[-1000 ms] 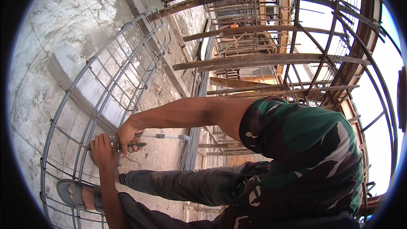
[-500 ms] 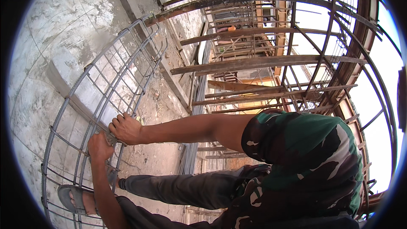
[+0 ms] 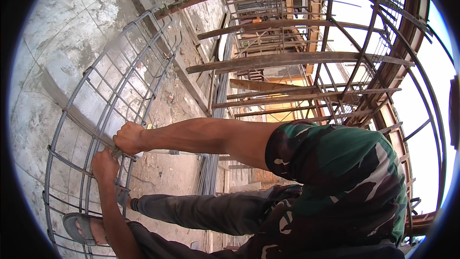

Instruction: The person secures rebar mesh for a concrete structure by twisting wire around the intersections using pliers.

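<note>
The right hand (image 3: 128,137) has its fingers curled tight in a fist, and the left hand (image 3: 105,165) is bunched just beside it. A small grey metal piece (image 3: 116,152) shows between the two; I cannot tell which fingers grip it, as the rest is hidden. The steel bar cage (image 3: 49,148) lies directly under the fingers and stretches past them on both sides. Below the left fingers, a foot in a grey sandal (image 3: 72,225) is at the cage; well right of both hands lies a bundle of long grey bars (image 3: 207,172).
</note>
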The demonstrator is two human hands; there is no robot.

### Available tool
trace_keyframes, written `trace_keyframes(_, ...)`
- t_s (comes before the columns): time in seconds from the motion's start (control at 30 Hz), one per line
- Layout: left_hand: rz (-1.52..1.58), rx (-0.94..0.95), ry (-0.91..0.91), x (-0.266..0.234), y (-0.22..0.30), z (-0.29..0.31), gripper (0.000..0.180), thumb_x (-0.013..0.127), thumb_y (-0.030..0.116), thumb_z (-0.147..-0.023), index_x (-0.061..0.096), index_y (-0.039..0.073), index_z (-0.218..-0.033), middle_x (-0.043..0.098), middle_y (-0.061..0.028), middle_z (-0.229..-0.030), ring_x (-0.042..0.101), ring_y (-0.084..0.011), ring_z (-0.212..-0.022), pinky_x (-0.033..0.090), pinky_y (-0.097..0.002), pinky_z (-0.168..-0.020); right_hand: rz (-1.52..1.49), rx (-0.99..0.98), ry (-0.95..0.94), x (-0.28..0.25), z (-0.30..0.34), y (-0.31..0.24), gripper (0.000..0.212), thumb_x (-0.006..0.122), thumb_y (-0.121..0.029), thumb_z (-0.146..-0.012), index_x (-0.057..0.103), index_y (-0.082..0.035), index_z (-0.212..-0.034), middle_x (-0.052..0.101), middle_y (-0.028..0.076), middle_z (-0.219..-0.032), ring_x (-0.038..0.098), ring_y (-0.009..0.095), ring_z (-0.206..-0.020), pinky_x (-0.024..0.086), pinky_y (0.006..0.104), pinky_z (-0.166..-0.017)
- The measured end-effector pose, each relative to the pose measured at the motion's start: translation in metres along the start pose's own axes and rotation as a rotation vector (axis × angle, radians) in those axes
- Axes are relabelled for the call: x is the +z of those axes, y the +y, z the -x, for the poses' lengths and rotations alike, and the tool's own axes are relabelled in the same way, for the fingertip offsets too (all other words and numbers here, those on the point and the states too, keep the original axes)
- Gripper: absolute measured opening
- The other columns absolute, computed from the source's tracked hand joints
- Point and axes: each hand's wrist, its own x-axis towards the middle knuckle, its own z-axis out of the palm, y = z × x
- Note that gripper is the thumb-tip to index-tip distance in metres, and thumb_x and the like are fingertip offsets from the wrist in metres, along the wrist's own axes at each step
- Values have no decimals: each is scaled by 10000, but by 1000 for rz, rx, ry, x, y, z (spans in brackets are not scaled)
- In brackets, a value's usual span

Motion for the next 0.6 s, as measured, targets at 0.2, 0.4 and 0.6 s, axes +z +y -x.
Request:
trace_keyframes(0.2, -19, -1, -31, -6, 8, 0, 125, 651, 39, -655, 652, 29, -779, 628, -204, -719, 627, -369, -719, 491, -456, -662, -33, 17, -44, 0, 4, 2, 251, 559, -229, -768, 626, 1, -844, 664, 164, -819, 655, 311, -772, 512, 396, -691)
trace_keyframes(0.4, 73, -43, -61, -6, 6, -3, 88, 639, 37, -661, 643, 15, -746, 627, -207, -733, 620, -379, -732, 486, -464, -653, 35, 0, 11, -4, 6, -2, 209, 561, -185, -754, 627, 6, -809, 656, 184, -804, 659, 291, -776, 510, 387, -652)
trace_keyframes(0.6, 97, -5, -84, -9, 4, -1, 120, 642, 28, -645, 619, 0, -759, 622, -206, -750, 610, -389, -740, 476, -470, -642, -2, 109, 162, 6, 13, -9, 214, 554, -176, -751, 628, 13, -818, 649, 194, -791, 656, 292, -765, 508, 385, -657)
